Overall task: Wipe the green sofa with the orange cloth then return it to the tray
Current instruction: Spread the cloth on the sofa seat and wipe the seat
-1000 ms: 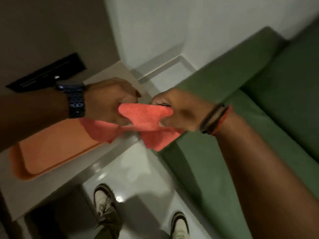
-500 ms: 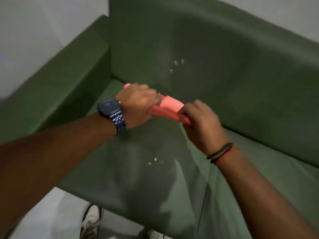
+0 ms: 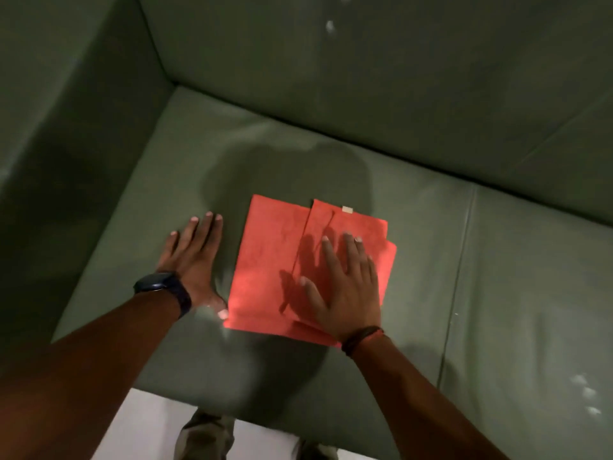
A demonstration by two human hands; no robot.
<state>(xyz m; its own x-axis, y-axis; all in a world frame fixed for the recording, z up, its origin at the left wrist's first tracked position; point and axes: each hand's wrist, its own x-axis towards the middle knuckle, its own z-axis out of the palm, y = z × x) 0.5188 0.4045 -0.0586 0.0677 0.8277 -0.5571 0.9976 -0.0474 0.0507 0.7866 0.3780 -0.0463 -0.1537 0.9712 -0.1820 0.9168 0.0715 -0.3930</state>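
On the seat: orange cloth (image 3: 272,260) folded flat on the green sofa (image 3: 431,254)
Right hand (image 3: 345,287): palm down on the cloth — fingers spread, gripping nothing
Left hand (image 3: 192,257): flat on the cushion beside it — fingers extended
Tag (image 3: 347,209): small, pale, unreadable

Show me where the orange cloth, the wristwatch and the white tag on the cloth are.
orange cloth (image 3: 270,260): head view, its flat left half.
wristwatch (image 3: 159,283): head view, its dark face.
white tag (image 3: 347,209): head view, tag at the cloth's far edge.

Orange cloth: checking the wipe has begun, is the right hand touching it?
Touching: the head view shows the right hand pressed flat on the orange cloth.
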